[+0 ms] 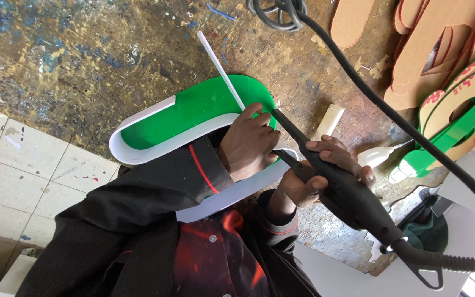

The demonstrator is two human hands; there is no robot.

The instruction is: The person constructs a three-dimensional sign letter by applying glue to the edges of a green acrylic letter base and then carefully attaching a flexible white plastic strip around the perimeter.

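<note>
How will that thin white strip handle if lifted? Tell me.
The white strip is long and very thin: probably light and bendy. It juts straight beyond the left hand, so likely springy, not limp.

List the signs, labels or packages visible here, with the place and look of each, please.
Green sign letter: on the workbench under the left hand; rounded green face, white edge strip.
Second sign piece: right edge of the bench; green, round tan cut-out with red print.
White squeeze bottle: lying beyond the right hand; no label can be made out.
No screens.
</note>
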